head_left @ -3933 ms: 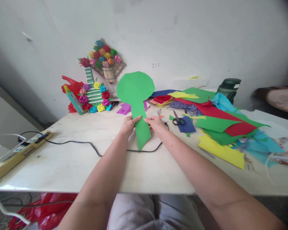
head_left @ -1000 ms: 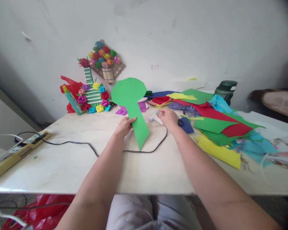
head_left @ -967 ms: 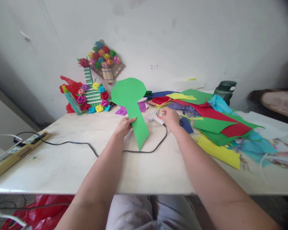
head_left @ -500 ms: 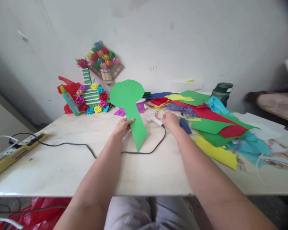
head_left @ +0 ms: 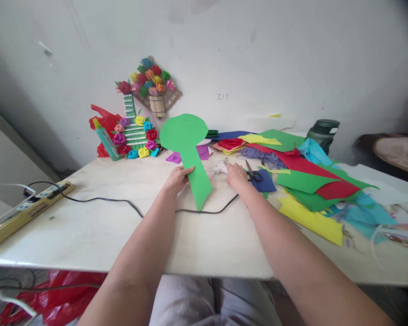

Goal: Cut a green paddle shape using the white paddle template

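Note:
My left hand point(head_left: 178, 178) pinches the stem of a green paper cutout point(head_left: 184, 133), thumb in front. The cutout is upright, with a wide rounded top and a stem that ends in a point. To its right, my right hand point(head_left: 236, 176) closes round the handle of a white hot glue gun point(head_left: 220, 167) at the table. Most of that handle is hidden by the fingers. A black cord point(head_left: 207, 211) runs from under the right hand leftward across the table. Black-handled scissors point(head_left: 253, 174) lie just right of this hand, on a dark blue piece point(head_left: 265, 180).
A power strip point(head_left: 34, 210) lies at the left. Against the wall stand a glue bottle point(head_left: 107, 141), a guitar-shaped craft point(head_left: 134, 133) with paper flowers and a diamond-shaped flower craft point(head_left: 156, 88). Coloured paper point(head_left: 309, 179), purple yarn point(head_left: 263, 156) and a dark bottle point(head_left: 323, 134) are at the right.
My right hand has moved onto the glue gun's handle and closed round it. The scissors have come into sight beside it. The view has shifted slightly; my left hand still holds the cutout.

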